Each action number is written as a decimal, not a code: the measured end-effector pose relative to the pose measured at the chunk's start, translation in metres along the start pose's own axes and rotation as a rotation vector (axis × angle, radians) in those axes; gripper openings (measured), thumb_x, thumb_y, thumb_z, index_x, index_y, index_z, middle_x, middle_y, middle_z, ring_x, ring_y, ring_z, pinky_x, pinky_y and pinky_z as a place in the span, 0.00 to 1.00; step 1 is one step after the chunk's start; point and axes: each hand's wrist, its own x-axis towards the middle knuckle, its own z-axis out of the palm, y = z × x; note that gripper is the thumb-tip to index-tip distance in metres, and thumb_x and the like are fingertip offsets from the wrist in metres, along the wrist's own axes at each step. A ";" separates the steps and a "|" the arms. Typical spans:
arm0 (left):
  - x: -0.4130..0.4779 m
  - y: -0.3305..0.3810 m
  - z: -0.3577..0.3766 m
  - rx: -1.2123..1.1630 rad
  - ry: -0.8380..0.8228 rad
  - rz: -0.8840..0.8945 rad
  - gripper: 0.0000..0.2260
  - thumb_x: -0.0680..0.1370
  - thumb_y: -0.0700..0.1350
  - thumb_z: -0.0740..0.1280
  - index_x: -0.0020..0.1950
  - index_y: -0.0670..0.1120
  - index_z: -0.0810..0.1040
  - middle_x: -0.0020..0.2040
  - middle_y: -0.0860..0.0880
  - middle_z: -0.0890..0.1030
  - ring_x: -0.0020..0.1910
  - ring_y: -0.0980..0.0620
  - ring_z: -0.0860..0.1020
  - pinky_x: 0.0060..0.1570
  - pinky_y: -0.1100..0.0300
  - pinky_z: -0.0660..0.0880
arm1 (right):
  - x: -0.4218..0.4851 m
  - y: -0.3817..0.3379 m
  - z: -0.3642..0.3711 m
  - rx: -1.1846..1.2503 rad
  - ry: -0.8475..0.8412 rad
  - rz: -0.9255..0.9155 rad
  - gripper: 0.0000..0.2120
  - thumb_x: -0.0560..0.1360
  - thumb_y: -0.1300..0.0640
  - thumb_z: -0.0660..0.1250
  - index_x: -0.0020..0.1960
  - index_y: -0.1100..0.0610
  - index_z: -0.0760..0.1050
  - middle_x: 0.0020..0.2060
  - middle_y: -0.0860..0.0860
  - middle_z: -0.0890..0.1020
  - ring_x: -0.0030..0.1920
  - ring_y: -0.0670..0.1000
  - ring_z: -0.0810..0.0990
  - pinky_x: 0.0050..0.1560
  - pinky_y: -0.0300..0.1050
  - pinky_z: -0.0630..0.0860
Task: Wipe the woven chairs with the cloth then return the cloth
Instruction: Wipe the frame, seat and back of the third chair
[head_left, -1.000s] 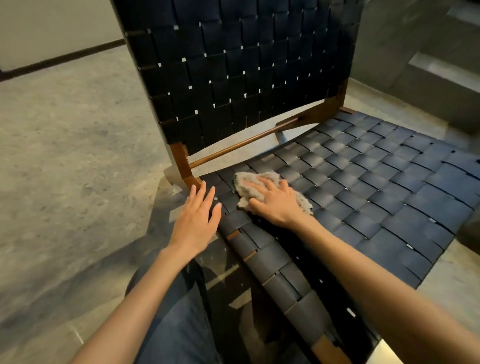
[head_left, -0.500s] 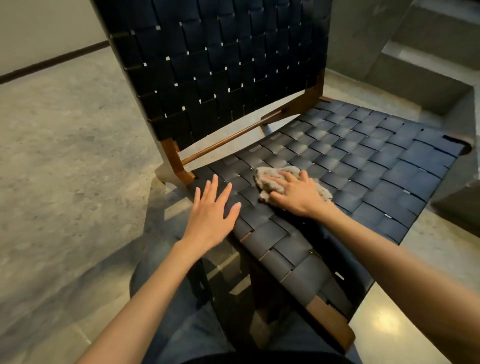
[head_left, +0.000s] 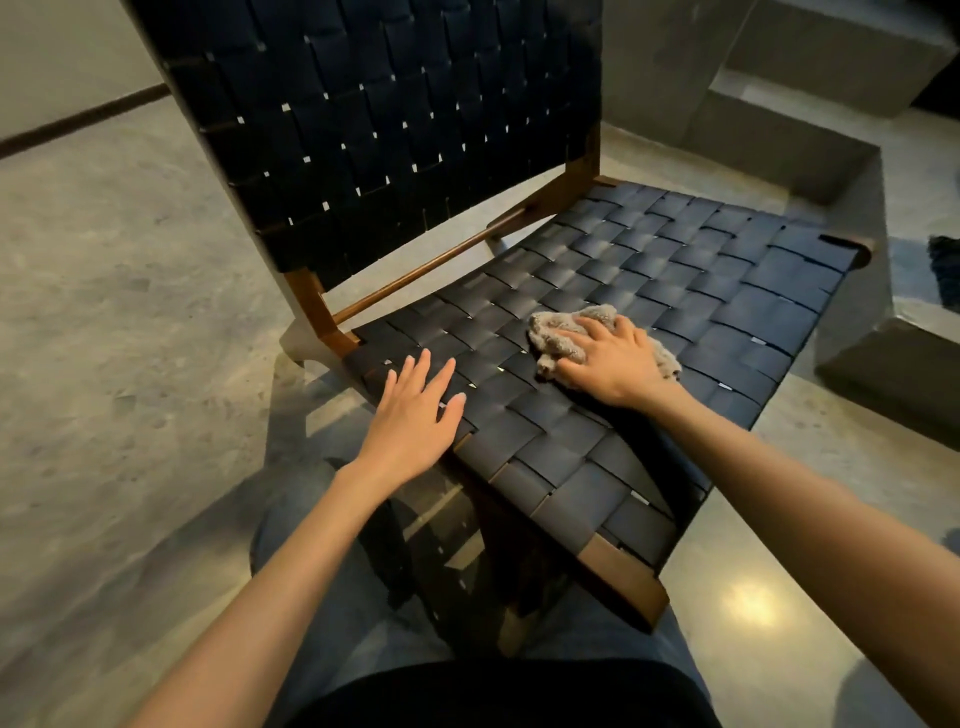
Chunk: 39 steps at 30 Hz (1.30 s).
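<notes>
A low chair (head_left: 727, 291) with a dark woven-strap seat and back on a brown wooden frame fills the view. A crumpled grey-beige cloth (head_left: 558, 332) lies on the seat's middle. My right hand (head_left: 615, 364) presses flat on top of the cloth, fingers gripping it against the straps. My left hand (head_left: 415, 415) rests palm-down with fingers spread on the seat's near-left edge, holding nothing. The cloth's right part pokes out from under my right hand's wrist side.
Grey concrete floor surrounds the chair. A concrete step block (head_left: 810, 130) rises behind and to the right. A dark object (head_left: 943, 275) shows at the right edge. My knees in blue jeans (head_left: 337, 597) sit below the seat's front corner.
My right hand has slid the cloth to the right, from the seat's rear-left corner toward its middle. My left hand moved a little onto the seat edge.
</notes>
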 end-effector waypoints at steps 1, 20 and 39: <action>0.000 0.002 0.001 0.009 -0.002 -0.001 0.24 0.83 0.54 0.49 0.78 0.51 0.49 0.79 0.47 0.45 0.77 0.49 0.41 0.72 0.56 0.37 | -0.005 -0.005 -0.001 0.009 -0.019 -0.029 0.30 0.76 0.36 0.49 0.76 0.44 0.58 0.76 0.50 0.59 0.72 0.60 0.56 0.71 0.52 0.52; -0.002 0.037 0.016 0.028 0.028 0.066 0.23 0.83 0.50 0.51 0.78 0.49 0.51 0.78 0.45 0.49 0.77 0.48 0.44 0.73 0.54 0.39 | -0.052 0.016 -0.005 0.044 0.017 0.008 0.38 0.67 0.35 0.43 0.74 0.44 0.61 0.72 0.51 0.67 0.64 0.59 0.62 0.65 0.52 0.59; -0.010 0.060 0.026 0.016 0.108 0.073 0.22 0.83 0.49 0.53 0.77 0.49 0.57 0.77 0.47 0.56 0.77 0.49 0.51 0.74 0.54 0.45 | -0.120 0.011 0.001 0.162 0.108 -0.062 0.38 0.65 0.35 0.40 0.73 0.40 0.62 0.69 0.49 0.68 0.60 0.55 0.61 0.60 0.50 0.60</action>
